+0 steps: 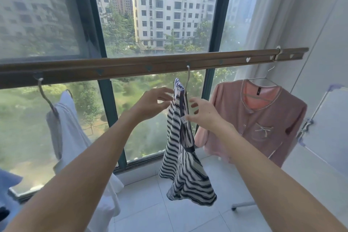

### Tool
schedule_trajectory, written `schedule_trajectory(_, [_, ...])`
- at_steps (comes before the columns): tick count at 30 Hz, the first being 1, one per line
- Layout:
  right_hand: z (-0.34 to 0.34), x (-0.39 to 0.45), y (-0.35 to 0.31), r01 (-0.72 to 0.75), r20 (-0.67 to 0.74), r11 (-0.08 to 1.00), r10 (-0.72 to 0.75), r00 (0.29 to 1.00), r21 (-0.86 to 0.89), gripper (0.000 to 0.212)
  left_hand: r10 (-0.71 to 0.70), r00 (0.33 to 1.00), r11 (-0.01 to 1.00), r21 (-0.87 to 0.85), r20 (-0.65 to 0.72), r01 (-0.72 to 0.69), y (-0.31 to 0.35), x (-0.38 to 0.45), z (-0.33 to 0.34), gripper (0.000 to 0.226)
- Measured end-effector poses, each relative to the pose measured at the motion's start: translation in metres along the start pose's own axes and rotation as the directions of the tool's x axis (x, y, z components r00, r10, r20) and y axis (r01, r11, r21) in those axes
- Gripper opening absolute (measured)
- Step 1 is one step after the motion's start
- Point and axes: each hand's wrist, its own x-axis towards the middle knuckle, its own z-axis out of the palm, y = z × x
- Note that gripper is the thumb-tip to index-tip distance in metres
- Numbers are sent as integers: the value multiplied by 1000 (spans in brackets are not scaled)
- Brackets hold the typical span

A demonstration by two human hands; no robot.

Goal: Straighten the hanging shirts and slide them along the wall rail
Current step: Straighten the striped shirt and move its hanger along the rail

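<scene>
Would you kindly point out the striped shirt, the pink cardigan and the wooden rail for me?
striped shirt (185, 167), head view, on its striped lower body.
pink cardigan (263, 118), head view, on the chest by the button placket.
wooden rail (122, 68), head view, on its front face.

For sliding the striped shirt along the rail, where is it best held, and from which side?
Probably by the hanger neck just under the rail, not the fabric. The striped shirt hangs edge-on and bunched, so one of the hands on each side, left and right, fits.
</scene>
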Motion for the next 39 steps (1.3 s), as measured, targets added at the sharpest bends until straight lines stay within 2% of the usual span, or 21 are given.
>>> schedule_trajectory(4, [-14,7,9,-25,31,999,26,999,-25,46,-17,999,999,44,-35,19,-3,12,-2,32])
schedule_trajectory(12, [-28,18,29,4,-18,998,-5,1000,-62,56,7,997,979,202,-73,8,0,43,19,39])
schedule_trajectory(16, [-31,23,34,-4,-47,998,1,999,-61,56,6,1000,948,317,-12,-2,-1,57,30,42])
schedule_trajectory(19, [-33,19,43,-25,-71,996,18,997,-86,40,-28,997,956,293,68,7,-4,65,37,34])
schedule_trajectory(21, [-41,13,53,-69,-114,990,55,992,-120,24,-23,997,961,276,76,1,-7,71,40,29])
schedule_trajectory(23, [-48,5,63,-157,-139,977,137,981,-142,20,-31,996,968,250,85,9,-8,74,40,29])
schedule_trajectory(28, [-41,-17,72,-324,-171,907,287,943,-267,38,-34,998,983,184,60,22,-12,74,40,29])
schedule_trajectory(31, [-36,-26,75,-380,-301,890,301,905,-253,44,-11,999,985,173,48,3,-18,73,39,28])
schedule_trajectory(35, [-32,-34,75,-473,-427,858,358,830,-201,36,10,998,985,170,56,-19,-19,71,39,28])
schedule_trajectory(39, [-26,-38,79,-489,-432,854,378,819,-179,29,18,996,982,187,83,-33,-16,66,37,29])
